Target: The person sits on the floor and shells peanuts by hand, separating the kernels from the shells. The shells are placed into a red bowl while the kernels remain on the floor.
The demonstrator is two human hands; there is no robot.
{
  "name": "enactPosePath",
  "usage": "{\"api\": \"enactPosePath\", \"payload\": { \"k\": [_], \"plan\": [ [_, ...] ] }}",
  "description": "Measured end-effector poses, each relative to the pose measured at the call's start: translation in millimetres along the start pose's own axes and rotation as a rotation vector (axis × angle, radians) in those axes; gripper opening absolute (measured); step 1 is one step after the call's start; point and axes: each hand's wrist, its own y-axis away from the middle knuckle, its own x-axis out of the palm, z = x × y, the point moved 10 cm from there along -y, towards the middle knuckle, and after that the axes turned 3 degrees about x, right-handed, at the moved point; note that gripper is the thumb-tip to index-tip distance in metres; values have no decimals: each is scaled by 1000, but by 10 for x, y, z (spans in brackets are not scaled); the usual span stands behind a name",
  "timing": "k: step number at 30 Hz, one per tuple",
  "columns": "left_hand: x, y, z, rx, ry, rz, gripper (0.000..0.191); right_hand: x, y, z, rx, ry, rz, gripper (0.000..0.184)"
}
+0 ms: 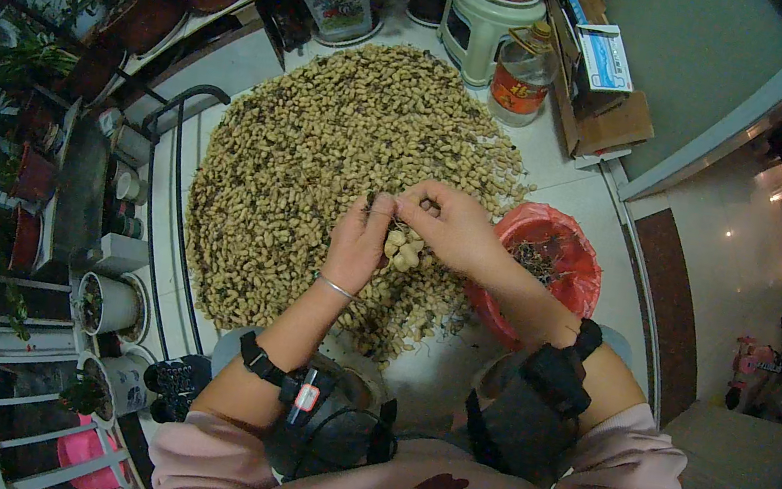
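A large heap of unshelled peanuts (pixel 332 129) lies on the tiled floor before me. Over its near part, my left hand (pixel 355 243) holds a small cluster of peanuts (pixel 404 251), pale pods bunched under the fingers. The fingertips of my right hand (pixel 455 230) meet those of the left in a pinch, at thin stringy stems (pixel 395 216) above the cluster. Exactly what is between the right fingertips is too small to make out. Beneath my right forearm stands a red bin (pixel 588 262) with a plastic liner, holding dry roots and stem scraps (pixel 540 259).
Behind the heap are a pale green plastic stool (pixel 475 45), a large plastic oil bottle (pixel 521 85) and cardboard boxes (pixel 610 125). A black metal rail (pixel 175 189) and potted plants (pixel 109 305) line the left. A doorway threshold (pixel 662 315) runs along the right.
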Motion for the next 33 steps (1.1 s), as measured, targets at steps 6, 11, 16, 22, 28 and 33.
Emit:
{"api": "enactPosePath", "payload": {
  "k": [6, 11, 16, 22, 28, 33],
  "plan": [
    [11, -22, -85, 162, -210, 3, 39, -3, -68, -100, -5, -224, -50, 36],
    [49, -3, -82, 188, -215, 16, 39, 75, -25, -281, 123, -506, -115, 34],
    [115, 32, -37, 161, -120, -9, 45, 67, 23, -501, 327, -959, -259, 37],
    [126, 32, 219, -121, 174, -31, 46, 74, -90, -440, 227, -970, -158, 36],
    [56, 35, 107, -84, 249, -80, 44, 116, -103, -269, 221, -835, 94, 37],
    [-6, 15, -90, 96, 64, -47, 38, 19, -31, 49, -38, -105, 47, 53]
  ]
}}
